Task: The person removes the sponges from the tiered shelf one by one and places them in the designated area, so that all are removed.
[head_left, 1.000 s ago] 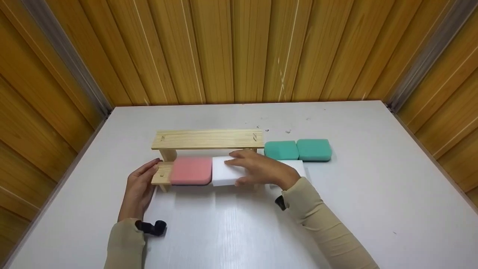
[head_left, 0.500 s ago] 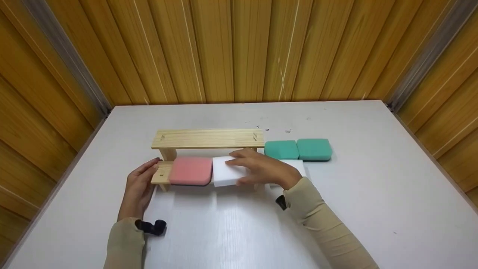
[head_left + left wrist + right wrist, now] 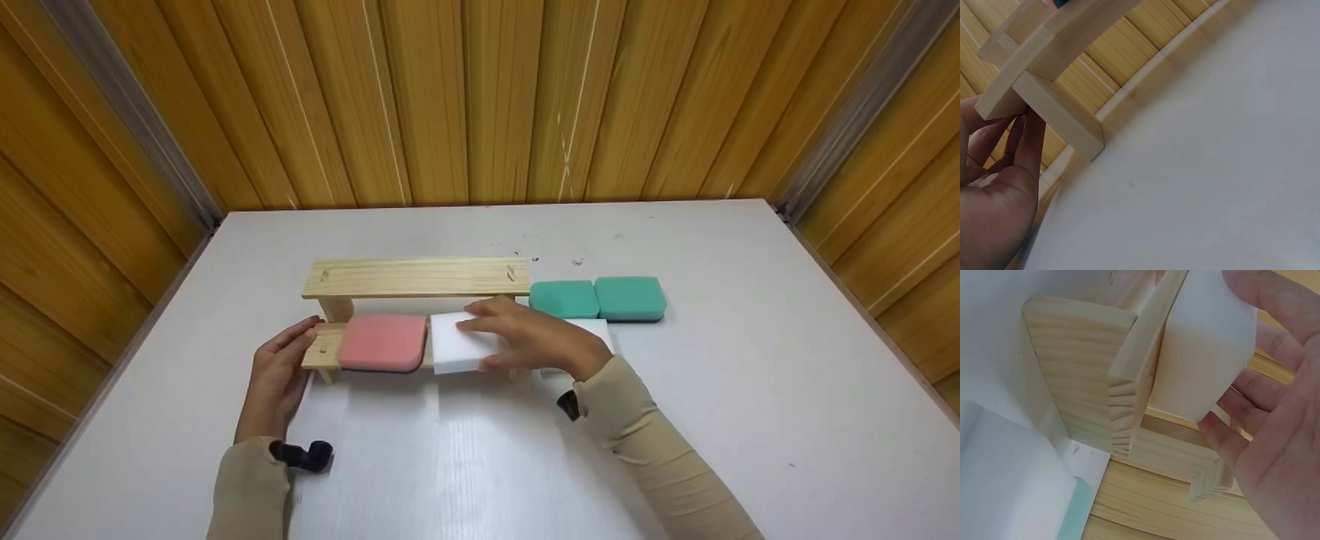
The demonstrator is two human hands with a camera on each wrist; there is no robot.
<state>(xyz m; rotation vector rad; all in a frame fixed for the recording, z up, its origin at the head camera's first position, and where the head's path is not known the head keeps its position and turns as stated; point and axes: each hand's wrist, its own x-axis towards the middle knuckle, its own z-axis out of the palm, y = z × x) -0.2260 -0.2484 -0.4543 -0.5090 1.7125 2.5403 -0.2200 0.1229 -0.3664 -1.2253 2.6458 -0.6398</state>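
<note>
A two-step wooden stand (image 3: 417,279) stands on the table, with a pink sponge (image 3: 382,342) on its lower step. My left hand (image 3: 276,373) grips the left end of that step; in the left wrist view its fingers (image 3: 1026,140) reach under the plank beside the leg. On the right part of the step lies a white sponge block (image 3: 459,346), held by my right hand (image 3: 536,337) with fingers over the top and thumb at the front edge. The right wrist view shows the block (image 3: 1202,354) resting against the plank. A narrow gap separates it from the pink sponge.
Two green sponges (image 3: 630,298) with dark undersides lie side by side on the white table (image 3: 750,390), right of the stand. Another white block (image 3: 600,328) is partly hidden behind my right hand. Wood-patterned walls (image 3: 465,105) enclose the table.
The white block has slid slightly right under my right hand, opening a small gap beside the pink sponge. The pink sponge has shifted slightly left. My left hand stays at the step's end.
</note>
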